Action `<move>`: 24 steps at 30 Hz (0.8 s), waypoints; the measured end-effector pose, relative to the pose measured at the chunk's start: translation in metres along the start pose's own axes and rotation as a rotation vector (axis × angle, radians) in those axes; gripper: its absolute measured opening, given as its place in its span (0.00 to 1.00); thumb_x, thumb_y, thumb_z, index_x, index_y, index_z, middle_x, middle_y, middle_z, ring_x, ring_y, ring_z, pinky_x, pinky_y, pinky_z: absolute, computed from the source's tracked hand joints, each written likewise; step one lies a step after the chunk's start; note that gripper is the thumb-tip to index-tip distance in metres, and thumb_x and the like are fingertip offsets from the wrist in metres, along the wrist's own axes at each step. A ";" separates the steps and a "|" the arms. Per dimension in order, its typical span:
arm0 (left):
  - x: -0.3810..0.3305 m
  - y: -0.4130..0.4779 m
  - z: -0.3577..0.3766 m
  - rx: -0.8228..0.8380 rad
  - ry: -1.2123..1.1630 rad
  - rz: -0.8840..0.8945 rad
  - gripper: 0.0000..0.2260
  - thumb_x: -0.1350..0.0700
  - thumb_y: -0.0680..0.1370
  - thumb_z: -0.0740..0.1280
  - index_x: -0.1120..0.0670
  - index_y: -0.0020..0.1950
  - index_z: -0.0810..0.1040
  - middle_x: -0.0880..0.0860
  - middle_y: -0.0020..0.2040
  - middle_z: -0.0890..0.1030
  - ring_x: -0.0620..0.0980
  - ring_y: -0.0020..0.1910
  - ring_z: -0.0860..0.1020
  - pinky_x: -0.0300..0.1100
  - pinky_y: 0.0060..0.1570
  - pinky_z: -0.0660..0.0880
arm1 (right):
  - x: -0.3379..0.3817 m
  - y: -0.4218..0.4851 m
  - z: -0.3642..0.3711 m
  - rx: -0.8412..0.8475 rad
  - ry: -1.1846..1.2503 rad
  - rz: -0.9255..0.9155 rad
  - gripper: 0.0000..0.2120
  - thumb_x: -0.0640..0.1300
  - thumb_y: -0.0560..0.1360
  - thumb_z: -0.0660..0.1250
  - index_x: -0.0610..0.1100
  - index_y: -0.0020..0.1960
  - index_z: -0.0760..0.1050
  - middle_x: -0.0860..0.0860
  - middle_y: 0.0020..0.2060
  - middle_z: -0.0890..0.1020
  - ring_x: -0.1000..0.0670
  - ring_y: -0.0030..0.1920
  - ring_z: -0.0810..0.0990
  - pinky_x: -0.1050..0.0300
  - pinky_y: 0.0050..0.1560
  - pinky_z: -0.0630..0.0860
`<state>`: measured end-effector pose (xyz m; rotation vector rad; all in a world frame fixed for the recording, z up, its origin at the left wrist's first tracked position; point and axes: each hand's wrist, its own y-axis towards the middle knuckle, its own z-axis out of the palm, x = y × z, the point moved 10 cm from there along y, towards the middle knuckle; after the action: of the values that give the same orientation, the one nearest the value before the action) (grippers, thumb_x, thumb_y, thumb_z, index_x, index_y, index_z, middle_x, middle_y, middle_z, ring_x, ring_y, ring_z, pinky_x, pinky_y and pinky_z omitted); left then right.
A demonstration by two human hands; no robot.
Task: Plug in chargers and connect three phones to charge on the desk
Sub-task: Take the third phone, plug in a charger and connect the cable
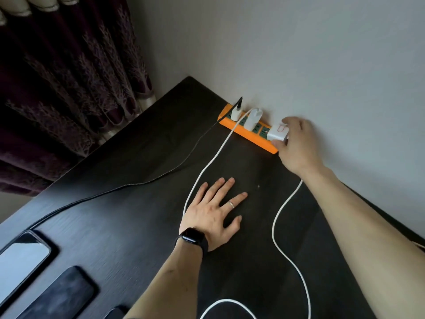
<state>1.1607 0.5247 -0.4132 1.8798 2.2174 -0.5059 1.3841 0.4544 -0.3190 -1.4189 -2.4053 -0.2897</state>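
An orange power strip [243,132] lies against the wall at the back of the dark desk [128,226]. Two white chargers stand in it: one [236,113] with a black cable [161,176], one [252,119] with a white cable [207,166]. My right hand [296,146] grips a third white charger [278,133] at the strip's right end; its white cable [279,226] trails toward me. My left hand [213,212] rests flat on the desk, fingers spread. Two phones lie at the lower left: one with a bright screen [21,261], one dark [62,293].
A dark patterned curtain [69,77] hangs at the left beyond the desk edge. A plain pale wall [299,54] runs behind the strip. The corner of a third dark object [115,313] shows at the bottom edge. A black watch is on my left wrist.
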 end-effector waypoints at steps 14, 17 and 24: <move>0.003 0.001 0.004 0.031 -0.034 0.004 0.26 0.36 0.80 0.48 0.33 0.78 0.44 0.44 0.81 0.40 0.47 0.79 0.37 0.53 0.77 0.36 | 0.026 0.022 0.009 0.124 -0.346 -0.037 0.25 0.40 0.76 0.72 0.39 0.70 0.70 0.40 0.66 0.67 0.39 0.60 0.75 0.48 0.61 0.75; 0.004 0.000 0.005 0.045 -0.031 0.009 0.27 0.35 0.80 0.48 0.34 0.78 0.44 0.45 0.81 0.39 0.47 0.79 0.37 0.54 0.77 0.36 | 0.032 0.022 0.006 0.061 -0.306 -0.051 0.24 0.41 0.75 0.73 0.40 0.68 0.71 0.40 0.65 0.67 0.40 0.58 0.76 0.49 0.60 0.75; 0.002 0.001 0.004 0.062 -0.053 0.016 0.27 0.36 0.80 0.48 0.34 0.78 0.45 0.45 0.81 0.40 0.48 0.79 0.38 0.54 0.77 0.36 | 0.043 0.020 -0.002 -0.043 -0.313 -0.095 0.18 0.43 0.77 0.71 0.39 0.64 0.75 0.39 0.60 0.76 0.39 0.58 0.77 0.49 0.53 0.75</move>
<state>1.1606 0.5256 -0.4179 1.8896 2.1758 -0.6205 1.3830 0.4980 -0.3005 -1.4641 -2.7365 -0.1509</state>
